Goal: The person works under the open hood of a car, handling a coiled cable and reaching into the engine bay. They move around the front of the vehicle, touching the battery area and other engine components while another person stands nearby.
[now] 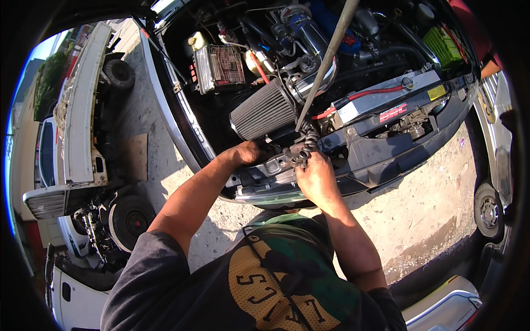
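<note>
I stand at the front of a car with its engine bay uncovered. My right hand is closed around the lower end of a dark, twisted bundle of cable, just above the front crossmember. My left hand reaches down behind the front panel, under the conical air filter. Its fingers are hidden in the shadowed gap, so what they touch does not show. A long prop rod slants up past the bundle.
A silver radiator with a red hose lies right of my hands. The battery stands at the bay's left side. A green crate-like box sits far right. A white truck stands left, a silver vehicle right.
</note>
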{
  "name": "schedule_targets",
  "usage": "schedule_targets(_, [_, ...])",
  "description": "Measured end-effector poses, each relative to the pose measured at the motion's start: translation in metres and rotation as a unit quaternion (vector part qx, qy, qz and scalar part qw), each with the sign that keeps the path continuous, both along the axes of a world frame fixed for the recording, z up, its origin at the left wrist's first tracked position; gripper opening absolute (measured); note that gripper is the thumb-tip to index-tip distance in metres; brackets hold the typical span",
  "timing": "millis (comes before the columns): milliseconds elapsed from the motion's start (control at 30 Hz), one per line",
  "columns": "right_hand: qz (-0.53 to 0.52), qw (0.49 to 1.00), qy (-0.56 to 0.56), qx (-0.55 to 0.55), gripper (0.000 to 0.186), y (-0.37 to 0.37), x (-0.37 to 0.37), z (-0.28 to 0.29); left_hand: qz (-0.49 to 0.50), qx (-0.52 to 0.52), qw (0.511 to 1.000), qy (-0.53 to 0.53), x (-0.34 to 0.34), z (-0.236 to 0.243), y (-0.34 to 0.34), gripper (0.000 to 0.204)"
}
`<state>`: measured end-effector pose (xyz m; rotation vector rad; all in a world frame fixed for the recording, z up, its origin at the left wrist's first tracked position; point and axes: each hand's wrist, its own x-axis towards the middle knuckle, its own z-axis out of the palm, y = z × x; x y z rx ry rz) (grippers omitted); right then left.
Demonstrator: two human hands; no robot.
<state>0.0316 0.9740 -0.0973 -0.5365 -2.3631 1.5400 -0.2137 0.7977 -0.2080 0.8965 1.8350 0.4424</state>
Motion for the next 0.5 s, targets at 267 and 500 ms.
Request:
schedule_targets(267, [-0.029,0.994,0.047,-0.091,0.027,0.006,0.004,-0.007,0.003,0.026,1.0,0.017,0.017,0.042,0.015,0.048])
schedule_targets(500, [-0.086,0.886,0.055,-0.453,0.027,0.065,0.069,0.007,-0.027,-0.027,0.998,0.044,0.011,0.052,0.01,0.051])
